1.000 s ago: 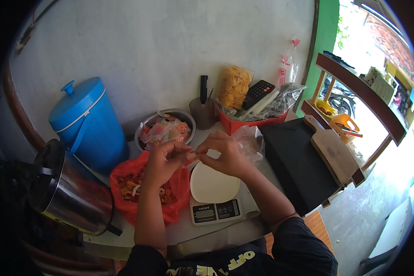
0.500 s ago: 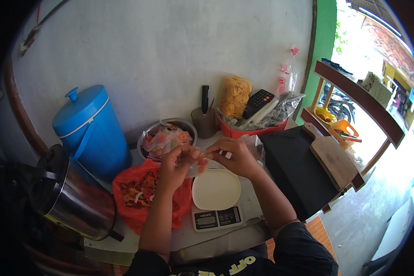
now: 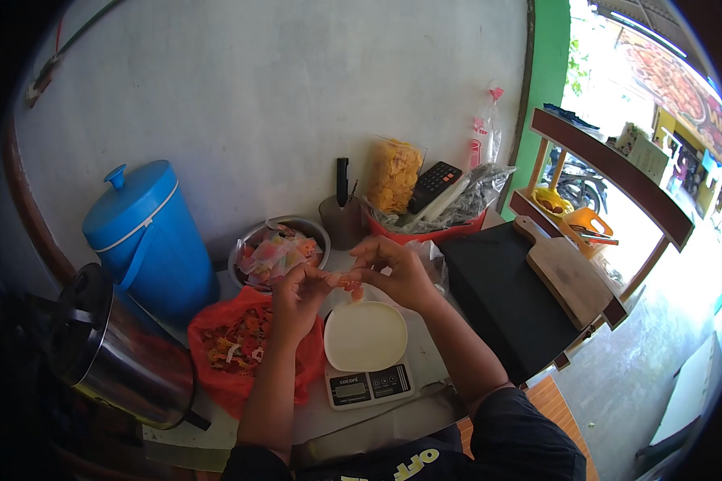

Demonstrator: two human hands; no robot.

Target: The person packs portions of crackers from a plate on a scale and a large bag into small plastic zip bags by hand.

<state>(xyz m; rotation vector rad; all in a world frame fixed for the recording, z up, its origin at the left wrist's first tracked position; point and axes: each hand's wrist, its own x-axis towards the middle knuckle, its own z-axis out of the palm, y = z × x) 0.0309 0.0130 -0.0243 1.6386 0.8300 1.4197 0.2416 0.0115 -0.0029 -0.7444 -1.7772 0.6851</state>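
Note:
Above the back edge of a white kitchen scale [image 3: 366,337], my left hand [image 3: 301,298] and my right hand [image 3: 393,272] meet fingertip to fingertip. Both pinch the top of a small clear plastic bag [image 3: 351,287] with orange-red pieces in it. The scale's plate holds nothing. Left of the scale, partly behind my left forearm, an open red plastic bag [image 3: 204,353] holds loose orange and red snack pieces [image 3: 237,341]. Behind my left hand, a metal bowl [image 3: 237,256] contains filled small bags [image 3: 277,255].
A blue jug [image 3: 148,240] and a steel container [image 3: 136,369] stand at the left. Behind are a dark cup [image 3: 341,224] and a red basket [image 3: 457,231] with a calculator [image 3: 436,184]. At the right, a wooden board [image 3: 569,276] lies on a black box [image 3: 497,301].
The small bag has come into view hanging between my hands, which stay pinched together above the scale. The whole view has shifted slightly.

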